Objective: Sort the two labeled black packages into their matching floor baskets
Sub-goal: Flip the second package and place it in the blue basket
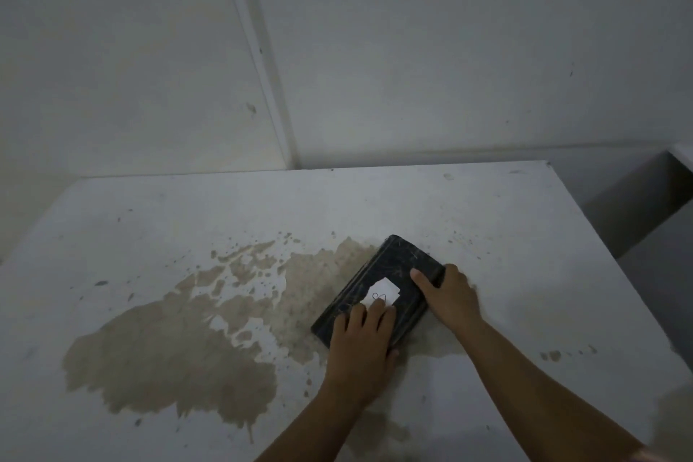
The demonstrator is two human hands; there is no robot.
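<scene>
One black package (390,266) lies flat on the white table (187,221), right of the middle, turned diagonally. A small white label (384,291) with a pen mark sits on its top. My left hand (362,345) rests on the package's near end, fingers over the label's lower edge and thumb at the near corner. My right hand (448,294) grips the package's right edge, thumb on top. A second package and the floor baskets are out of view.
A large brown stain (180,345) spreads over the table left of the package. White walls meet in a corner (288,161) behind the table. The table's right edge (615,259) drops to a grey floor beside a low white ledge (680,157).
</scene>
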